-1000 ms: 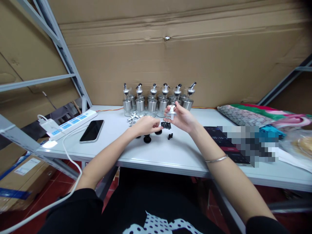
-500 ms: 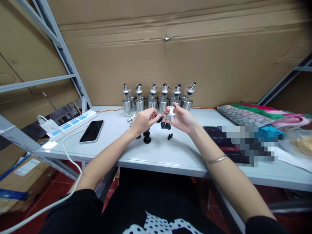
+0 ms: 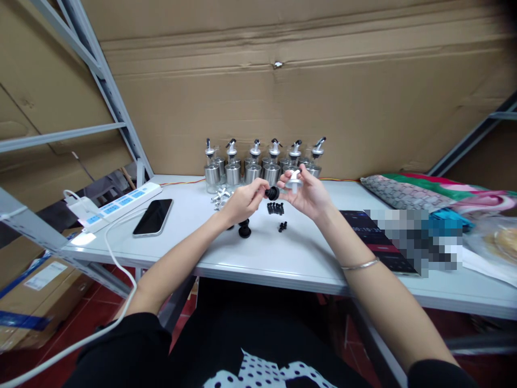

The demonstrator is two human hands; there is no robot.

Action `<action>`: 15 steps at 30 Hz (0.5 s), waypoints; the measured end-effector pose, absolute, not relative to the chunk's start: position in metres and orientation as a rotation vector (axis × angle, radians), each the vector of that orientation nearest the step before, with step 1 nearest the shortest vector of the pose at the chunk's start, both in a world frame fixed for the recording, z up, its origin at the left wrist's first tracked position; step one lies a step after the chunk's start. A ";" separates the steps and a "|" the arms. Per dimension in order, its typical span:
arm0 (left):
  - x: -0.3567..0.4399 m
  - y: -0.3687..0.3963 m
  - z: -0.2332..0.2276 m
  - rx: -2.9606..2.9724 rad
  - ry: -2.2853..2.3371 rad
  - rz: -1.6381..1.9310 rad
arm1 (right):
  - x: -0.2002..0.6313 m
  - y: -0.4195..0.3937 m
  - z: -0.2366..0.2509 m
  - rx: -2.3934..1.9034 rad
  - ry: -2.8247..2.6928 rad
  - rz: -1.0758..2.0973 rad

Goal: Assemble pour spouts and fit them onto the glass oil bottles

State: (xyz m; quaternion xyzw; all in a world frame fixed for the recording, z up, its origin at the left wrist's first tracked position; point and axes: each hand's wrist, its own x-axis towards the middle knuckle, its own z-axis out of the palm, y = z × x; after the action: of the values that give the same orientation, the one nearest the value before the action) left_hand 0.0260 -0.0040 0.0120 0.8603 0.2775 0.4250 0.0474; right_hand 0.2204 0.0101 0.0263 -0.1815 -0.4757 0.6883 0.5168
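My left hand (image 3: 244, 200) pinches a black ringed stopper (image 3: 272, 193) by one end. Just to its right, my right hand (image 3: 309, 194) holds a silver-white pourer spout (image 3: 294, 181) with a pale stem pointing down. Stopper and spout are close together but look apart. On the table below lie small black spout caps (image 3: 275, 208) in a row and a small black pair (image 3: 283, 227). Another black stopper (image 3: 244, 229) stands near my left wrist. Silver spout parts (image 3: 220, 197) lie in a pile behind my left hand.
A row of glass and steel bottles (image 3: 253, 173) with pourers stands at the back, before a cardboard wall (image 3: 283, 102). A phone (image 3: 153, 217) and power strip (image 3: 121, 206) lie left, their cable hanging over the front edge. At right are a timer screen (image 3: 374, 242) and patterned fabric (image 3: 404, 191).
The black stopper in my left hand has turned and now shows clearly between the hands. My right hand has shifted slightly up and right with the spout.
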 end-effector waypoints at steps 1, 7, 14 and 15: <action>0.025 -0.004 0.012 2.682 0.850 1.295 | 0.222 0.011 0.026 -0.424 -1.139 1.645; 0.023 0.000 0.014 3.044 0.692 1.385 | 0.226 0.015 0.024 -0.410 -1.110 1.680; 0.025 0.002 0.013 3.311 0.561 1.367 | 0.223 0.021 0.018 -0.468 -1.050 1.619; 0.026 0.002 0.013 3.332 0.555 1.375 | 0.221 0.021 0.018 -0.492 -1.030 1.609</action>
State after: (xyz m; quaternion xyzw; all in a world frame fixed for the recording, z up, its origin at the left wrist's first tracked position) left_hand 0.0256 0.0016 0.0126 0.8846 0.1474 0.3651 -0.2501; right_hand 0.2214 0.0206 0.0176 -0.2079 -0.4354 0.6804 0.5516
